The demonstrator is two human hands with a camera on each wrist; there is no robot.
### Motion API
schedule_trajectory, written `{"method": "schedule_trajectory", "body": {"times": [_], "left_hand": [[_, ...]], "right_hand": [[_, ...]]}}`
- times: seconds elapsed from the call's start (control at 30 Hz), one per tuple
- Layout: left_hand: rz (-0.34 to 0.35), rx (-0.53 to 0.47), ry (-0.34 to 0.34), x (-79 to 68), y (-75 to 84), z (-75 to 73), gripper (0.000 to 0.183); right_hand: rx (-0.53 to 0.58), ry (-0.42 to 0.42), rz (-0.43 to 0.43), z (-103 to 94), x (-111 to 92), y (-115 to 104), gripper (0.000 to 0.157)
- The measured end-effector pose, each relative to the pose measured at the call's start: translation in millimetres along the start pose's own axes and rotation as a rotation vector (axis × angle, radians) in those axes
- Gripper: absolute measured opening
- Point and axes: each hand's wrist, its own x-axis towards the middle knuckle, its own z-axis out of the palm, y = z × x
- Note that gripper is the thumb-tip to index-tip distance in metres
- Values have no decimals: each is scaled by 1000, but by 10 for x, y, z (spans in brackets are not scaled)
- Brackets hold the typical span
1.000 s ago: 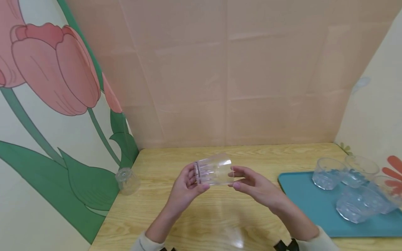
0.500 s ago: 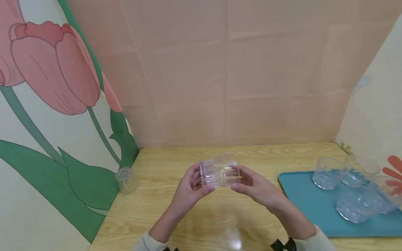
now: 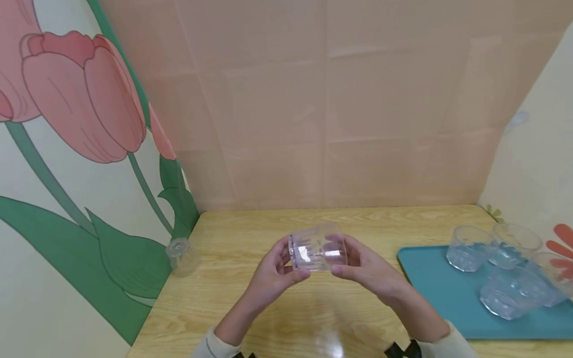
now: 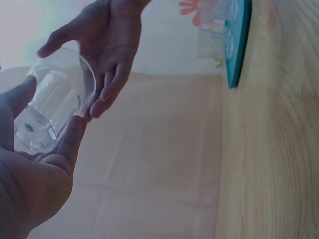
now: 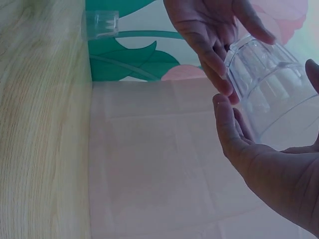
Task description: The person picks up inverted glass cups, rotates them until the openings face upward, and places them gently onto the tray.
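Both hands hold one clear, faceted drinking glass (image 3: 317, 248) above the wooden table, tipped on its side. Its thick base points left and its rim points right in the head view. My left hand (image 3: 273, 271) grips the base end, thumb in front and fingers behind. At the rim end, my right hand (image 3: 369, 266) has its thumb in front and its fingers behind the glass. In the left wrist view the glass (image 4: 55, 102) looks empty. The right wrist view shows the faceted side of the glass (image 5: 269, 79) between the two hands.
On the right, a teal tray (image 3: 431, 293) bears several clear glasses, among them an upright glass (image 3: 467, 251). Another clear glass (image 3: 182, 258) stands upside down at the table's left edge. Printed panels and a pinkish cloth (image 3: 322, 124) enclose the wooden table (image 3: 250, 228).
The glass has shifted slightly right and a little lower, and has turned somewhat about its length. The left hand has moved right with it; the right hand now reaches farther along the glass.
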Motion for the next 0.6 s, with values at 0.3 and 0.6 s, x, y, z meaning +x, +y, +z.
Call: {"method": "schedule_trajectory", "body": {"times": [0.3, 0.6], "left_hand": [[15, 43, -11, -6, 41, -32, 79], [5, 102, 4, 0, 21, -51, 76]], "right_hand": [[10, 12, 5, 33, -6, -18, 68], [21, 19, 14, 31, -27, -20, 69]]}}
